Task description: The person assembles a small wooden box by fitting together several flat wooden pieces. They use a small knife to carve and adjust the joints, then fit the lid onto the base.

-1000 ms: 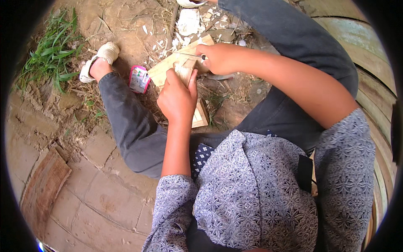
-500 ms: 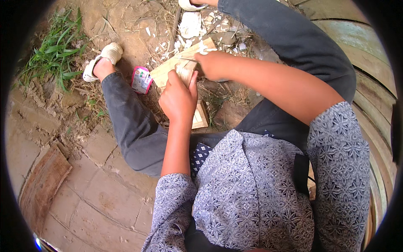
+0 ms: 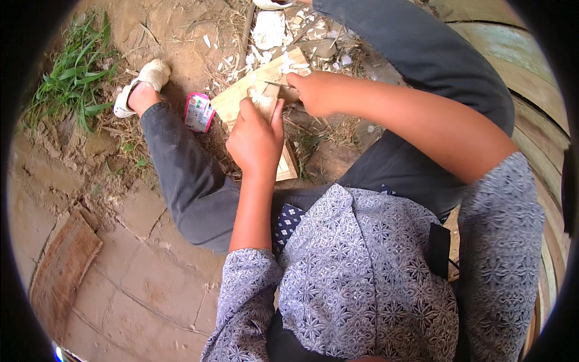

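In my left hand (image 3: 254, 142) is a small pale wood block (image 3: 265, 102), the fingers wrapped round its near end and the thumb along its right side. My right hand (image 3: 319, 93) is closed on a knife, its handle mostly hidden by the fingers. The thin knife blade (image 3: 275, 84) points left across the block's far end, where the wood looks freshly cut. Beneath them a pale wooden board (image 3: 229, 101) lies slanted, with white shavings on its far right part. Another wooden piece (image 3: 287, 164) shows below my left wrist.
White wood chips (image 3: 256, 57) and a white lump (image 3: 269, 30) lie beyond the board. A pink-edged packet (image 3: 199, 113) is on the dirt by my left leg. Grass (image 3: 75, 78) grows at far left; a curved plank (image 3: 65, 268) rests on the paving. Slats (image 3: 534, 111) curve along the right.
My right hand has moved a little to the right with the knife, drawing the blade along the block's far end. My left hand stays almost in place on the block.
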